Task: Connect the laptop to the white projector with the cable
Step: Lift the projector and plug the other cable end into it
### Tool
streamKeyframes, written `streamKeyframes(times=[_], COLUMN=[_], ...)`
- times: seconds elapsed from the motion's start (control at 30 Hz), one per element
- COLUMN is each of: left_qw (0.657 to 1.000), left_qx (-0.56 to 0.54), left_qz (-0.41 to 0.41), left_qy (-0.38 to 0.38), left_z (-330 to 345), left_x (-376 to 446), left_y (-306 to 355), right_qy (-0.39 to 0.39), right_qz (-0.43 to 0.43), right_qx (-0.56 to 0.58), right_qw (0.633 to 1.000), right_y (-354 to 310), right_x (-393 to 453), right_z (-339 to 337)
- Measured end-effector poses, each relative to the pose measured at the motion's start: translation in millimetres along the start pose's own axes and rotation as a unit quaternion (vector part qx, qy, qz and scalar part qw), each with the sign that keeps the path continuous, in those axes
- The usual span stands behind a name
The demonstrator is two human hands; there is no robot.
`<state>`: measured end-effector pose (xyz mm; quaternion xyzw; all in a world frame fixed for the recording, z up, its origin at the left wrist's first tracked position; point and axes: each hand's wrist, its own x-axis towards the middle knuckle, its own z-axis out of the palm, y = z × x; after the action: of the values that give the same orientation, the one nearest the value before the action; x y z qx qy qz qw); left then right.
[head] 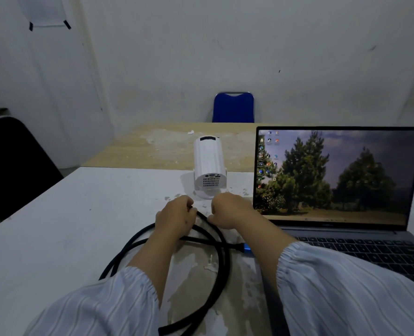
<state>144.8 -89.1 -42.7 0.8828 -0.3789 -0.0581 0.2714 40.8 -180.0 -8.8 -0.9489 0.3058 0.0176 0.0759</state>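
Observation:
A white projector (pixel 208 166) stands upright on the white table (pixel 80 214), its back panel with ports and a vent grille facing me. An open laptop (pixel 341 190) sits to its right, screen lit with a tree wallpaper. A black cable (pixel 215 270) lies coiled in loops in front of the projector; one blue plug (pixel 246 249) rests near the laptop's left edge. My left hand (pixel 177 215) is closed on the cable at the top of the coil. My right hand (pixel 230 210) is curled just beside it, apparently pinching the same cable; its fingertips are hidden.
A blue chair (pixel 234 107) stands behind a worn wooden table (pixel 152 146) at the back. A black chair back (pixel 14 161) is at the left. The white tabletop has peeling patches around the cable.

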Motion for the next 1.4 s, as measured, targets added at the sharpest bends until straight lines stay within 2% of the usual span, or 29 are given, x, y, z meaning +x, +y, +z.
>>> streamKeyframes(times=[0.13,0.3,0.57,0.83,0.97,1.13,1.3,1.4], left_qw=[0.998,0.988,0.942,0.910,0.918,0.941,0.952,0.954], left_qx=[-0.048,-0.144,-0.309,-0.412,-0.395,-0.329,-0.296,-0.296], left_qz=[-0.040,-0.053,-0.132,-0.047,0.014,0.071,0.041,0.018], left_qy=[0.013,0.004,0.005,0.015,0.031,0.035,0.064,0.052], left_z=[-4.2,-6.5,-4.6,-14.3,-23.9,-19.4,-11.5,-9.5], left_x=[8.6,20.5,32.9,29.7,30.1,29.3,34.8,40.6], left_y=[-9.4,-11.0,-5.2,13.0,33.3,42.7,36.5,35.1], right_qy=[-0.016,0.004,0.030,0.094,0.148,0.175,0.197,0.239], right_qz=[-0.013,-0.019,-0.025,0.036,0.037,0.085,0.122,0.125], right_qx=[0.065,0.121,0.239,0.328,0.354,0.392,0.422,0.420], right_qw=[0.998,0.992,0.970,0.939,0.923,0.899,0.877,0.866], right_y=[-6.8,-13.5,-22.5,-17.0,-9.8,-2.3,3.2,6.1], right_x=[14.0,26.9,33.3,30.8,25.5,24.8,28.6,31.3], right_z=[4.4,12.9,17.6,4.0,-6.2,-6.6,-2.3,-4.7])
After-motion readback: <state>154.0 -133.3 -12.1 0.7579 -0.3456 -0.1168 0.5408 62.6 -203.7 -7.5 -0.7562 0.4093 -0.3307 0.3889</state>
